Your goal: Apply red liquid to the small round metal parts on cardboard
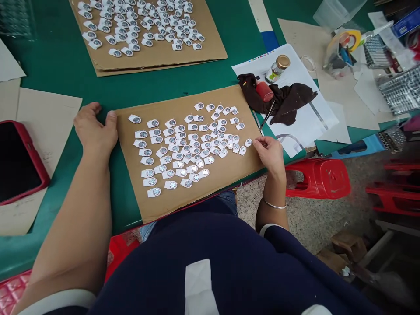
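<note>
A brown cardboard sheet (131,166) lies in front of me on the table. Many small white tabs with round silver-and-dark emblems (178,164) are spread over it in loose rows. At its upper left corner rests my left hand (95,131), thumb against the edge and fingers apart on the green tabletop. My right hand (271,153) pinches the sheet's right edge, beside the outermost tab. Just above those fingers, metal tweezers (267,117) lean against a dark brown cloth (288,103); their lower ends come close to my fingertips.
A second cardboard sheet (157,63) with more tabs lies farther back. On white paper (315,127) stand a gold-lidded jar (277,68) and a red bottle (264,91). A red-cased phone (22,162) lies left. Tape and clutter (348,48) fill the far right; a red stool (324,179) stands below.
</note>
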`<state>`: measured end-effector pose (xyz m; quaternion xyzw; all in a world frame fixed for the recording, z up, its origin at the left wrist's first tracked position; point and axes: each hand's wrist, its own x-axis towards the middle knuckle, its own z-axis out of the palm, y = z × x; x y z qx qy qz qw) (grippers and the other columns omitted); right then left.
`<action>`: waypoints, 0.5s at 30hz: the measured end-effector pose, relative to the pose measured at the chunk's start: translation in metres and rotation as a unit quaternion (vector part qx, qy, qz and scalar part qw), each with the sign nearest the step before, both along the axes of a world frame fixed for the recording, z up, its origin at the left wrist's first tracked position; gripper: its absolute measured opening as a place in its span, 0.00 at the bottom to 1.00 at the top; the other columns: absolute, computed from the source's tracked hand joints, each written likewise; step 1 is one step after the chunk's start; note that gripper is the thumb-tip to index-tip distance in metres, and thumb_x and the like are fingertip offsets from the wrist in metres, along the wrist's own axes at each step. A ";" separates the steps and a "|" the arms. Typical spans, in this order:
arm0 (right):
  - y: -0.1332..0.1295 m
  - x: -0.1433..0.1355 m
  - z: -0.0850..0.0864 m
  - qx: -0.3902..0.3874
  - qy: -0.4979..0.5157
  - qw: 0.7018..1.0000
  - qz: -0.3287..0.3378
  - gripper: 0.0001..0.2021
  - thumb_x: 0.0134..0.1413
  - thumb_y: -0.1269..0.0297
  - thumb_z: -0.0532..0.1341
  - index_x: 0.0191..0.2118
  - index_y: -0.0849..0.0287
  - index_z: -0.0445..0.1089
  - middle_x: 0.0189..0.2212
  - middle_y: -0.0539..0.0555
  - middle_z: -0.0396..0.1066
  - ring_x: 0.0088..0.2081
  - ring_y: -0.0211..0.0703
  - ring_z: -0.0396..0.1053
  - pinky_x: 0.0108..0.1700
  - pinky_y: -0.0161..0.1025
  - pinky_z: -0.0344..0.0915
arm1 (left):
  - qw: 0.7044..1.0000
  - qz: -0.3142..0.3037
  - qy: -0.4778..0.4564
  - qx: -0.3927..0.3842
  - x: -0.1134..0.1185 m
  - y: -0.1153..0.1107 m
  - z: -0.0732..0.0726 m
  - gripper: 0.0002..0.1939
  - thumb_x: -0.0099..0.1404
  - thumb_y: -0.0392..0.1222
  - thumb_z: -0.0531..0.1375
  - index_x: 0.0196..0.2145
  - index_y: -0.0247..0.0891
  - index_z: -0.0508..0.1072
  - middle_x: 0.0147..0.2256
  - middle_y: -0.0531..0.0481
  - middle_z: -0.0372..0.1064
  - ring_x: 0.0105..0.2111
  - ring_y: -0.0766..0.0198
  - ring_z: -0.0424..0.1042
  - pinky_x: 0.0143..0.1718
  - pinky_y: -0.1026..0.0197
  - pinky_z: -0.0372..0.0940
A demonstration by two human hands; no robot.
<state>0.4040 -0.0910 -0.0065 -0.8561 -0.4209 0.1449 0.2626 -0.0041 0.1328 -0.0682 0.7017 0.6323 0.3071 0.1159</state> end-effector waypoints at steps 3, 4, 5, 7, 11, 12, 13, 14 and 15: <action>-0.002 -0.001 0.000 0.003 0.003 1.000 0.005 0.16 0.48 0.54 0.57 0.34 0.63 0.71 0.28 0.55 0.72 0.28 0.39 0.66 0.33 0.37 0.60 | 0.999 0.004 0.022 0.023 0.001 -0.001 -0.001 0.25 0.60 0.45 0.58 0.52 0.27 0.64 0.46 0.42 0.67 0.48 0.55 0.65 0.53 0.48 0.55; -0.003 -0.002 0.000 0.004 0.004 1.000 0.006 0.16 0.48 0.55 0.57 0.35 0.63 0.71 0.29 0.55 0.72 0.28 0.39 0.66 0.33 0.37 0.60 | 0.999 0.005 0.025 0.025 0.001 -0.001 -0.001 0.25 0.60 0.45 0.58 0.51 0.27 0.64 0.46 0.42 0.67 0.47 0.55 0.65 0.52 0.49 0.56; -0.004 -0.002 0.000 0.005 0.006 1.000 0.007 0.15 0.48 0.56 0.57 0.35 0.63 0.71 0.29 0.55 0.72 0.28 0.39 0.66 0.33 0.37 0.61 | 0.999 0.004 0.026 0.027 0.001 -0.001 -0.001 0.25 0.60 0.46 0.58 0.51 0.28 0.65 0.46 0.42 0.67 0.47 0.55 0.65 0.52 0.49 0.57; -0.005 -0.001 -0.002 0.006 0.008 1.000 0.010 0.14 0.47 0.58 0.57 0.35 0.63 0.71 0.29 0.56 0.72 0.29 0.39 0.66 0.34 0.38 0.61 | 0.999 0.003 0.026 0.031 0.001 -0.001 -0.001 0.25 0.60 0.46 0.57 0.51 0.28 0.65 0.46 0.42 0.68 0.47 0.55 0.65 0.51 0.50 0.57; -0.007 0.000 -0.004 0.007 0.011 1.000 0.015 0.12 0.46 0.61 0.57 0.35 0.62 0.71 0.29 0.54 0.72 0.29 0.39 0.66 0.36 0.38 0.62 | 0.999 -0.001 0.029 0.028 0.001 -0.001 -0.001 0.25 0.60 0.46 0.57 0.52 0.28 0.64 0.47 0.42 0.67 0.47 0.55 0.65 0.52 0.49 0.56; -0.007 0.000 -0.004 0.008 0.011 1.000 0.015 0.12 0.46 0.61 0.58 0.35 0.62 0.71 0.29 0.54 0.72 0.29 0.39 0.66 0.36 0.38 0.62 | 0.999 -0.001 0.029 0.026 0.001 -0.001 -0.001 0.25 0.60 0.46 0.58 0.52 0.28 0.64 0.47 0.42 0.67 0.48 0.55 0.65 0.52 0.49 0.56; -0.007 -0.001 -0.004 0.009 0.011 1.000 0.015 0.12 0.46 0.60 0.58 0.35 0.62 0.71 0.29 0.54 0.72 0.29 0.39 0.67 0.36 0.38 0.62 | 0.999 -0.001 0.027 0.025 0.001 -0.001 -0.001 0.25 0.60 0.46 0.58 0.52 0.28 0.64 0.47 0.42 0.67 0.48 0.55 0.65 0.53 0.48 0.55; -0.008 -0.002 -0.003 0.011 0.010 1.000 0.015 0.12 0.47 0.59 0.57 0.34 0.62 0.71 0.29 0.54 0.72 0.29 0.39 0.66 0.35 0.38 0.62 | 0.999 -0.001 0.025 0.025 0.001 -0.001 -0.001 0.26 0.60 0.46 0.58 0.52 0.28 0.64 0.47 0.42 0.67 0.49 0.54 0.64 0.54 0.47 0.55; -0.008 -0.003 -0.003 0.013 0.009 1.000 0.014 0.13 0.47 0.58 0.57 0.35 0.62 0.71 0.29 0.54 0.72 0.29 0.39 0.66 0.35 0.38 0.61 | 0.999 -0.001 0.024 0.025 0.001 -0.002 0.000 0.26 0.60 0.46 0.58 0.52 0.27 0.64 0.47 0.41 0.67 0.49 0.54 0.64 0.54 0.47 0.54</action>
